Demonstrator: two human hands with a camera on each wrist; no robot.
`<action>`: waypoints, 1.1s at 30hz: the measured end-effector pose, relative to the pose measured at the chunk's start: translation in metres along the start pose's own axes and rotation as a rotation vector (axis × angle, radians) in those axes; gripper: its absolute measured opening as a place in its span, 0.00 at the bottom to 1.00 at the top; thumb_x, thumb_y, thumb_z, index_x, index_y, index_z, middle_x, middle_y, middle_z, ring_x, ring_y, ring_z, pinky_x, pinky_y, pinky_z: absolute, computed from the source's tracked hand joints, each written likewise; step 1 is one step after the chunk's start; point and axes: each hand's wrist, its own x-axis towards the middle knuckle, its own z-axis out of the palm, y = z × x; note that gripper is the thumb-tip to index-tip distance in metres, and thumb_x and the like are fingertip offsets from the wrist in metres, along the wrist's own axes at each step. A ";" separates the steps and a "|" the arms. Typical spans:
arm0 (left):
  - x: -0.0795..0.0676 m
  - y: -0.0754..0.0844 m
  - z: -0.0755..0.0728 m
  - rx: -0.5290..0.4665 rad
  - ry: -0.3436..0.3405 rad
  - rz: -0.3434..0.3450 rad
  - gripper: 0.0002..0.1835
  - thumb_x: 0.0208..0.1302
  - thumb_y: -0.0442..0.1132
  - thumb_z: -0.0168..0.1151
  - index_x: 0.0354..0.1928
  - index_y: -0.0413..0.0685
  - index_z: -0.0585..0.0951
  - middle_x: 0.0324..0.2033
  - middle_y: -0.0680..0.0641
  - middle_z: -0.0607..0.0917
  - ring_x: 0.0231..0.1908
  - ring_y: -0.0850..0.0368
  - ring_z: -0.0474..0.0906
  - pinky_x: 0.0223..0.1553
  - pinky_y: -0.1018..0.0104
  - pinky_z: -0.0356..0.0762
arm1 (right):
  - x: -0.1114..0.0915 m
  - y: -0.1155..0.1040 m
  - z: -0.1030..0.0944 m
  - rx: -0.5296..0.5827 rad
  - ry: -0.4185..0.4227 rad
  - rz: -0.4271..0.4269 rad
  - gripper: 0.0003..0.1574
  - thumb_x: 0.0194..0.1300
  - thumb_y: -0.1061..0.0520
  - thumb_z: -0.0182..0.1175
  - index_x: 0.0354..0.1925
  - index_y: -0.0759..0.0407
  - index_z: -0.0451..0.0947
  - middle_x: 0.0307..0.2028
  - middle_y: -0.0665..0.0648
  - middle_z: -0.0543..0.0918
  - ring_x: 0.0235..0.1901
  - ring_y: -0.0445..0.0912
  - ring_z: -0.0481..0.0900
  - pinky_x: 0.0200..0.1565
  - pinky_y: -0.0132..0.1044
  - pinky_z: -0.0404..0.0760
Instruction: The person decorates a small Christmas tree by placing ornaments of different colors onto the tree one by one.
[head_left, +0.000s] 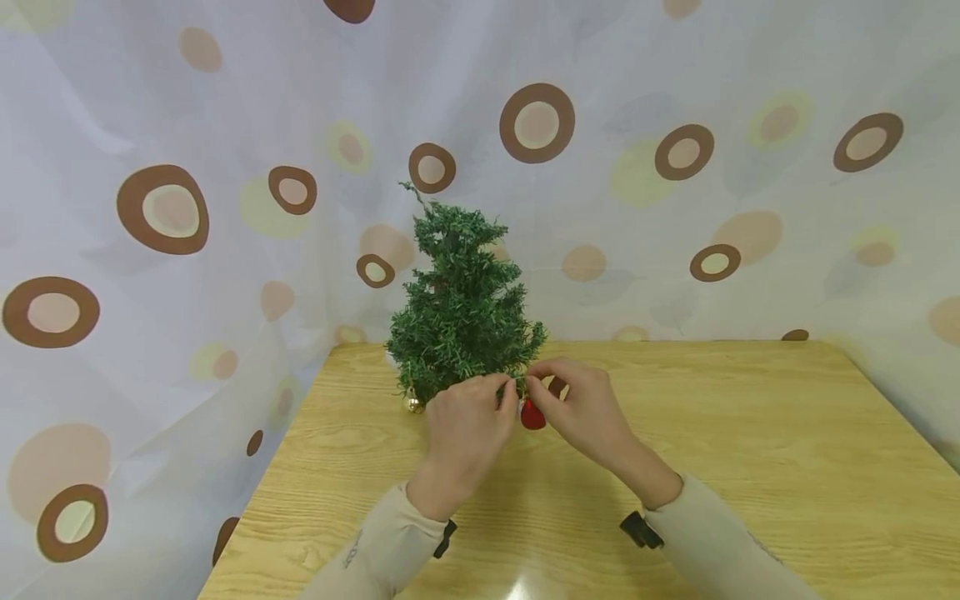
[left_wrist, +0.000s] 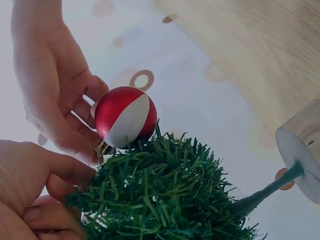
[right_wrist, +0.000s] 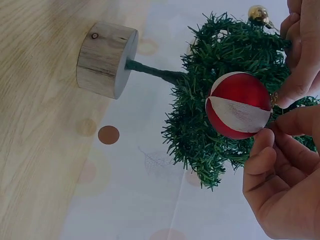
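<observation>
A small green artificial Christmas tree [head_left: 465, 308] stands on the table. At its lower right side hangs a red-and-white Christmas ball [right_wrist: 240, 105] with a gold cap; in the head view only a red part of it shows below the fingers. My left hand [head_left: 467, 425] and right hand [head_left: 585, 408] meet right above the ball, fingertips close together. Between them runs a short, thin pale thread [head_left: 518, 378], pinched by thumb and index finger of each hand. Green needles of a branch lie right at the left fingertips in the left wrist view.
A gold bauble [head_left: 413, 404] hangs low on the tree's left side. The round wooden base [right_wrist: 105, 60] and thin green trunk show in both wrist views. Behind the wooden table [head_left: 712, 467] hangs a pale curtain [head_left: 615, 75] with brown rings.
</observation>
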 end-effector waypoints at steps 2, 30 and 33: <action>0.000 0.001 0.001 0.029 -0.006 -0.008 0.07 0.70 0.41 0.70 0.38 0.48 0.94 0.20 0.51 0.89 0.08 0.65 0.63 0.13 0.79 0.44 | 0.001 0.001 0.002 -0.012 0.009 -0.004 0.07 0.73 0.64 0.65 0.45 0.63 0.89 0.37 0.59 0.91 0.25 0.41 0.81 0.21 0.31 0.76; -0.005 0.006 0.013 0.165 -0.046 -0.009 0.12 0.65 0.43 0.74 0.23 0.53 0.87 0.11 0.54 0.77 0.11 0.64 0.52 0.14 0.75 0.43 | -0.003 0.007 0.006 -0.061 -0.095 0.089 0.09 0.73 0.63 0.62 0.44 0.62 0.89 0.36 0.59 0.91 0.12 0.33 0.63 0.15 0.31 0.66; -0.005 0.006 0.012 0.152 -0.062 -0.009 0.10 0.65 0.43 0.74 0.26 0.52 0.89 0.12 0.54 0.78 0.11 0.64 0.52 0.14 0.75 0.42 | -0.004 0.007 0.006 -0.064 -0.100 0.091 0.09 0.74 0.63 0.62 0.44 0.62 0.90 0.36 0.58 0.92 0.12 0.32 0.63 0.15 0.30 0.65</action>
